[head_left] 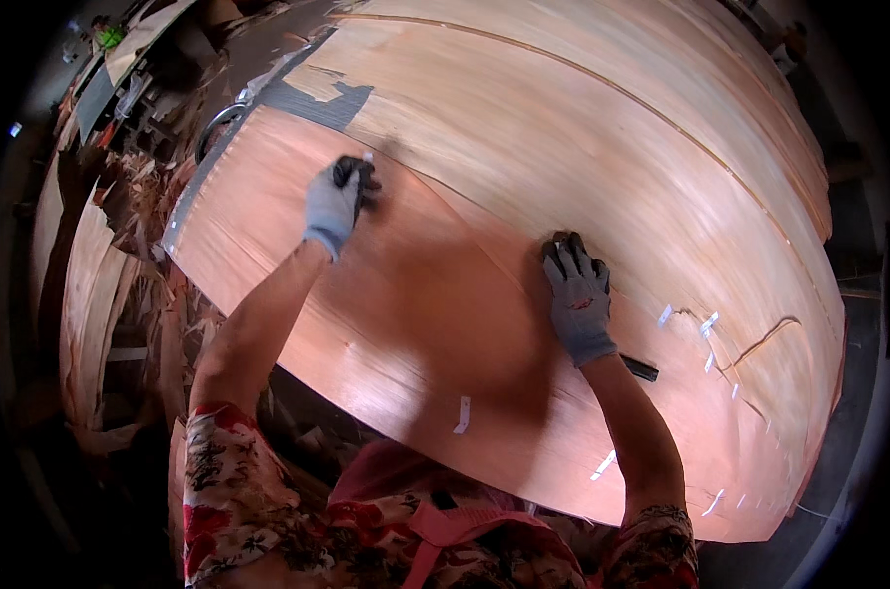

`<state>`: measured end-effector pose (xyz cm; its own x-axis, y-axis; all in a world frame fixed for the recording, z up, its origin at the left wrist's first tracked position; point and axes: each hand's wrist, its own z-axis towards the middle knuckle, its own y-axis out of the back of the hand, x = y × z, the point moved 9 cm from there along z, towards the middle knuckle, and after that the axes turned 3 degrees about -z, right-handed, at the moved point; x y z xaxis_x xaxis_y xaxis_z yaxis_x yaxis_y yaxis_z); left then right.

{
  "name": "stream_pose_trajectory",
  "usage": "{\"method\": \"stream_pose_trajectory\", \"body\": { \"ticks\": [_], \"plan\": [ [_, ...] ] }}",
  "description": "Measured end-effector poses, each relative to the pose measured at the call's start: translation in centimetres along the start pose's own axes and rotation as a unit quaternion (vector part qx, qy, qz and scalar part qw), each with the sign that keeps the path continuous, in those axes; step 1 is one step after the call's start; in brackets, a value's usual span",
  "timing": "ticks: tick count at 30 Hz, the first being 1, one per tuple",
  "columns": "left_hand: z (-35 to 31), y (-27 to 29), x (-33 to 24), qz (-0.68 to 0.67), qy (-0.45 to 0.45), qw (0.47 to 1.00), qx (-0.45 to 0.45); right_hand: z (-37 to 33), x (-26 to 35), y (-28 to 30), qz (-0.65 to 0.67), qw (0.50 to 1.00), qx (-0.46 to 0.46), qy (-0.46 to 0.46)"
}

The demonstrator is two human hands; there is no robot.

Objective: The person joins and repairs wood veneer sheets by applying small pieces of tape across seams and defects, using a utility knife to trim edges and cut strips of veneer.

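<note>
A reddish veneer sheet (268, 187) lies in front of me, and its far edge meets a paler veneer sheet (523, 128). My left hand (337, 201), in a grey glove with black fingers, is closed above the reddish sheet near its far left part. A small white piece of tape (368, 157) shows at its fingertips. Gloved the same way, my right hand (576, 294) rests with fingers stretched over the seam between the sheets. A black tool (639, 368) lies partly hidden under my right forearm; its kind is unclear.
White tape strips (462, 414) dot the reddish sheet, several near a crack (725, 358) at the right. Grey patches (342, 103) show at the far left. Torn veneer scraps (96, 294) are piled left of the work surface. A person in green (109, 37) is far off.
</note>
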<state>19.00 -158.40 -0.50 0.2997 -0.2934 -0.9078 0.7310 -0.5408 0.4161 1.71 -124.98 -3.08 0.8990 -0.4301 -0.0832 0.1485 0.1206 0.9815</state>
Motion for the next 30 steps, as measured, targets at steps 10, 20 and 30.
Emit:
{"method": "stream_pose_trajectory", "body": {
  "ticks": [10,20,30],
  "plan": [
    [1.7,-1.7,-0.6,0.221,-0.151,0.96,-0.083,0.1,-0.3,0.2,-0.035,0.999,0.021,-0.001],
    [2.6,-1.4,2.0,0.31,-0.167,0.929,-0.116,10.4,9.9,3.8,0.142,0.988,-0.061,0.005],
    [2.4,-1.2,1.6,0.269,-0.136,0.946,-0.121,-1.2,17.2,2.0,0.257,0.87,0.268,0.325]
  ]
}}
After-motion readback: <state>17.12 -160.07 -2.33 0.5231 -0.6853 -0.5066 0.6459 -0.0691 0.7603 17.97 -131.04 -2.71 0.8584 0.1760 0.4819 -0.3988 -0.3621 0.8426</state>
